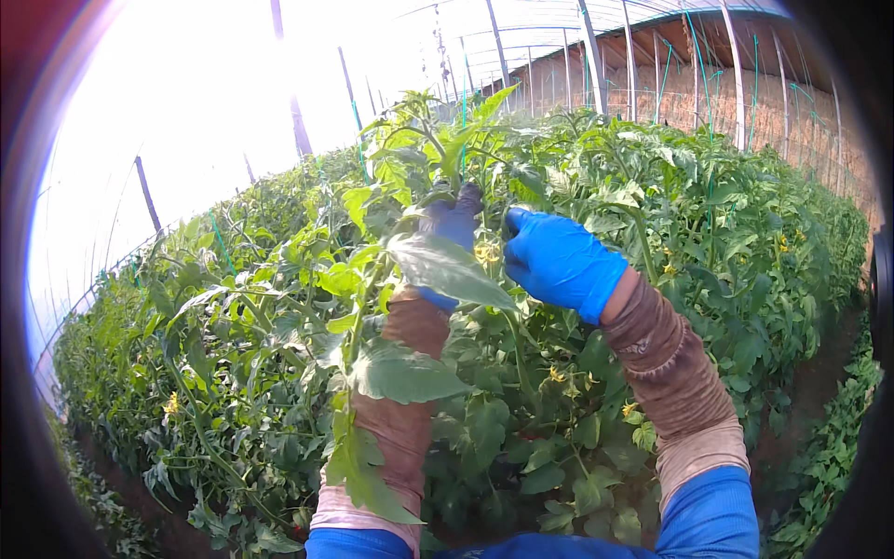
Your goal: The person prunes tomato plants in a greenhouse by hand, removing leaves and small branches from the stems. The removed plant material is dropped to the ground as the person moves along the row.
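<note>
My left hand (454, 222), in a blue glove with darkened fingertips, is closed around the upper stem (450, 164) of a tomato plant. A broad tomato leaf (447, 269) in front hides part of that hand and wrist. To the right is my right hand (562, 258), also gloved in blue, its fingers curled inward beside the same plant. Whether anything lies between those fingertips cannot be seen. Yellow tomato blossoms (487, 251) hang between the two hands. A green twine (464, 126) runs upward just behind the held stem.
Dense tomato plants (698, 189) fill the row on both sides, with yellow flowers (557, 375) lower down. Pale support poles (594, 59) and hanging green strings rise behind. An earthen wall (761, 105) stands at the right rear. Bare soil (803, 398) shows at the right.
</note>
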Available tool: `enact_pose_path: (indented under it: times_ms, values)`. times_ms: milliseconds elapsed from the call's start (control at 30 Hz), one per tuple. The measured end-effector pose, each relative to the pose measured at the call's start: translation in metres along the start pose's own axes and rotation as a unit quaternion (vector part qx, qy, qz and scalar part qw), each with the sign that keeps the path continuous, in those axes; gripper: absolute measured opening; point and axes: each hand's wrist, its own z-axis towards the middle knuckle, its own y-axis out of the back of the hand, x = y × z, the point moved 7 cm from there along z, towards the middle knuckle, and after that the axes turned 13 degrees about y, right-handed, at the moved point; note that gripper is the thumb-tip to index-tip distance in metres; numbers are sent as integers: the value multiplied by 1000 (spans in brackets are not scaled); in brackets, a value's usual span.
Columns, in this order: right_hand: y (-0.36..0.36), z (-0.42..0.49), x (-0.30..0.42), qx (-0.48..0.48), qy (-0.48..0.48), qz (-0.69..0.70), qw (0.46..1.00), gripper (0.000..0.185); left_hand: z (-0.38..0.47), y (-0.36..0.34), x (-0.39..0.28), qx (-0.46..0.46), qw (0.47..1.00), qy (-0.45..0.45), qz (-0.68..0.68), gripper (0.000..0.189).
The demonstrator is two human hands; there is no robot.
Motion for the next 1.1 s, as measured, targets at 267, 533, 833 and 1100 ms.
enact_pose_path:
  times_ms: [267, 533, 833, 1100]
  values:
    - [-47, -128, 120, 269, 41, 422, 865, 25, -266, 59, 81, 481, 869, 77, 82, 41]
    - [-47, -67, 190, 175, 74, 492, 850, 39, -226, 311, 79, -22, 988, 133, -70, 24]
    - [-10, 193, 156, -218, 18, 513, 830, 27, -87, 328, 76, -134, 968, -126, -170, 37]
    - [-88, 331, 91, -200, -140, 677, 694, 43, -17, 299, 111, -64, 971, 14, -231, 28]
